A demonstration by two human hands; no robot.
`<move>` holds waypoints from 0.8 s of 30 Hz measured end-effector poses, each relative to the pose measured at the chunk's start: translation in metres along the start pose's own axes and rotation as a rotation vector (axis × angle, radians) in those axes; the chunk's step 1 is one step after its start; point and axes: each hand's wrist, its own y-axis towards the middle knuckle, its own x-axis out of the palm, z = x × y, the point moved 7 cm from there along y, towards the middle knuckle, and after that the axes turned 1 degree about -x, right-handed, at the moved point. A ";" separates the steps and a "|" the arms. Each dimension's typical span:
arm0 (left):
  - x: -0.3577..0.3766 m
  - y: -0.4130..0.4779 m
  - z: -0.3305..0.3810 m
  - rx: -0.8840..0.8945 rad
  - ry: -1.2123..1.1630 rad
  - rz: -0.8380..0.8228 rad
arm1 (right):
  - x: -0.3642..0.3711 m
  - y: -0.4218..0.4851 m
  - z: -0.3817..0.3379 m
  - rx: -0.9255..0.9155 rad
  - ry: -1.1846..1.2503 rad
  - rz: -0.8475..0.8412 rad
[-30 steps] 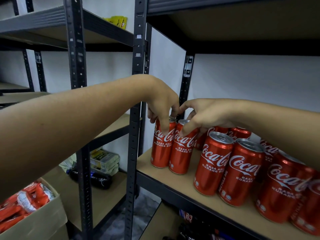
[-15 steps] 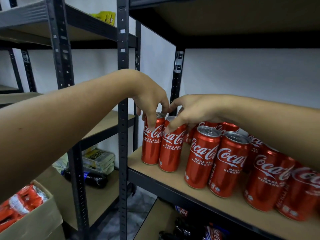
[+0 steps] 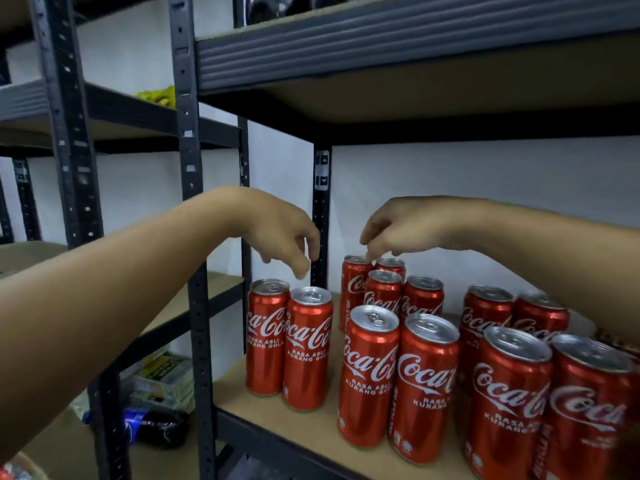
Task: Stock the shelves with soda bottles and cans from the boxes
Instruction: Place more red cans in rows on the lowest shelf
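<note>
My left hand point(image 3: 287, 242) hangs empty, fingers loosely curled, just above the two upright tall red aluminium cola cans point(image 3: 289, 344) at the tan shelf board's point(image 3: 311, 431) left end, nearer them than my empty right hand point(image 3: 391, 230), fingertips on the back-row cans point(image 3: 375, 282).

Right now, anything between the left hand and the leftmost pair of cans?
No. In the head view the left hand hovers open above the leftmost pair of cans; the gap under its fingertips is bare.
</note>
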 end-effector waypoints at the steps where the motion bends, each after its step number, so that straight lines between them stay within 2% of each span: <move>1: -0.005 0.012 0.006 0.005 0.019 0.039 | -0.002 0.005 0.007 0.025 -0.030 0.006; 4: -0.014 0.053 0.023 0.023 0.057 0.106 | -0.005 0.027 0.025 0.090 -0.104 0.034; 6: -0.013 0.079 0.029 0.032 0.030 0.069 | -0.002 0.043 0.037 0.136 -0.082 0.004; 12: 0.004 0.136 0.039 0.098 -0.056 -0.118 | 0.027 0.071 0.069 0.301 0.043 -0.257; 16: 0.002 0.148 0.043 0.147 -0.042 -0.088 | 0.029 0.083 0.071 0.243 0.095 -0.254; 24: 0.004 0.128 0.029 0.109 -0.025 -0.169 | 0.034 0.095 0.048 0.124 0.108 -0.239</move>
